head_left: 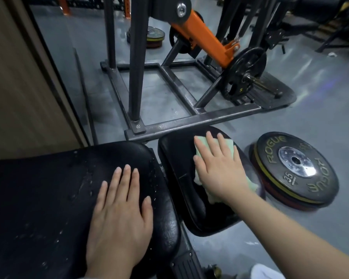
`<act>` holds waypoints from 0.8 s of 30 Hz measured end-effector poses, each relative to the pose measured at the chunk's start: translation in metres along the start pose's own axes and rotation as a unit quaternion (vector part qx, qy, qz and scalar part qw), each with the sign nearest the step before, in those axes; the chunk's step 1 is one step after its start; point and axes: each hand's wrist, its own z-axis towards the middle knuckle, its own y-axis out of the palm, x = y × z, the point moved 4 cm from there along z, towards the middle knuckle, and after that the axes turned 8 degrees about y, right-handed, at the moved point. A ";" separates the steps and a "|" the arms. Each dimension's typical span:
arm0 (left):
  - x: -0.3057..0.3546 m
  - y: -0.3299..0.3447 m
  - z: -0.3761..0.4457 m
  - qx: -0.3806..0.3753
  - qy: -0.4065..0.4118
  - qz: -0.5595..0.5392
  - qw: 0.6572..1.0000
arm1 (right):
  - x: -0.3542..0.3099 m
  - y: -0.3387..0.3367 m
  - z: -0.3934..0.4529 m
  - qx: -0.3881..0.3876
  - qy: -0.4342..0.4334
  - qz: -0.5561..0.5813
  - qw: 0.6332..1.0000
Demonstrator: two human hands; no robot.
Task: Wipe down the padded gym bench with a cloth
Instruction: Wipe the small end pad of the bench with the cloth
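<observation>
While left hand [119, 214] lies flat, fingers straight, on wet back pad [48, 188], right hand [220, 164] presses pale green cloth [229, 146] flat-fingered onto seat pad [175, 150], cloth mostly hidden beneath palm.

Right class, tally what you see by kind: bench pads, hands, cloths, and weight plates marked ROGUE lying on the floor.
Bench pads: 2, the large pad and the small pad
Hands: 2, left hand, right hand
Cloths: 1, green cloth
ROGUE plates: 1
Total: 6

left hand [119, 214] flat, fingers straight, right hand [220, 166] flat, arm outstretched
</observation>
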 end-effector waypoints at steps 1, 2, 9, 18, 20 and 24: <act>0.000 0.000 0.000 0.000 0.000 -0.001 1.000 | 0.002 0.002 -0.010 0.004 -0.006 -0.004 1.000; 0.000 0.001 0.001 -0.001 0.002 -0.001 1.000 | 0.004 0.005 -0.021 0.017 -0.014 -0.013 1.000; 0.001 -0.001 0.002 0.009 0.005 -0.002 1.000 | 0.021 0.012 -0.074 0.080 -0.024 -0.008 0.996; 0.001 0.001 0.002 0.001 0.006 0.003 1.000 | 0.042 -0.006 0.000 -0.006 0.053 0.041 0.998; 0.001 0.000 0.002 0.004 0.007 0.005 1.000 | 0.046 -0.010 0.018 -0.023 0.026 0.054 0.998; 0.001 0.000 0.002 0.007 0.007 -0.002 1.000 | 0.049 -0.011 0.023 -0.025 0.059 0.082 0.995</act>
